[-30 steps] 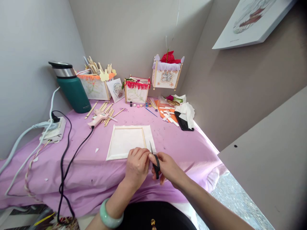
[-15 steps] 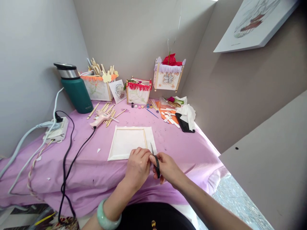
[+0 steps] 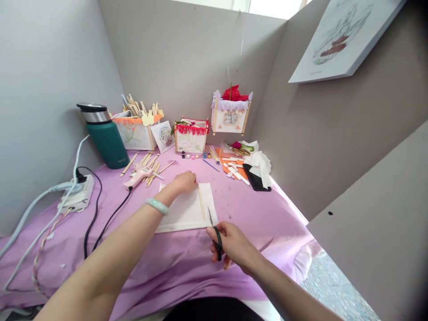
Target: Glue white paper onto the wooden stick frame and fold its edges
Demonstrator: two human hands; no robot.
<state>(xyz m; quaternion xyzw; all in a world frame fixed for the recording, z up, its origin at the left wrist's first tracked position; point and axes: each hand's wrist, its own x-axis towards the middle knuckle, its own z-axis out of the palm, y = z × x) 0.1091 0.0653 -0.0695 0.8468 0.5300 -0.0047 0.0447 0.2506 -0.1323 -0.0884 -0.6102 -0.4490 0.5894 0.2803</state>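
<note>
My right hand (image 3: 234, 244) holds a pair of scissors (image 3: 217, 240) by their black handles. The blades point away from me, just over the near right corner of a white cloth (image 3: 180, 214). This cloth lies flat beneath a thin wooden stick frame (image 3: 201, 203), its near edge folded over. My left hand (image 3: 186, 182), a pale green bangle (image 3: 157, 206) on its wrist, reaches to the frame's far right corner. Its fingers are curled down there, and their tips are hidden. The left hand and forearm cover the frame's far and left sides.
A pink glue gun (image 3: 138, 176) lies on loose wooden sticks (image 3: 154, 171), its black cord trailing toward me. Left stands a green tumbler (image 3: 109, 142) near a power strip (image 3: 78, 194). Decorated baskets (image 3: 190, 138) line the back; markers (image 3: 236, 173) and a black phone-like slab (image 3: 256, 180) lie right.
My left hand has moved from beside the scissors at the near edge to the frame's far right corner. The right hand still holds the scissors near the cloth's corner. The view has tilted upward.
</note>
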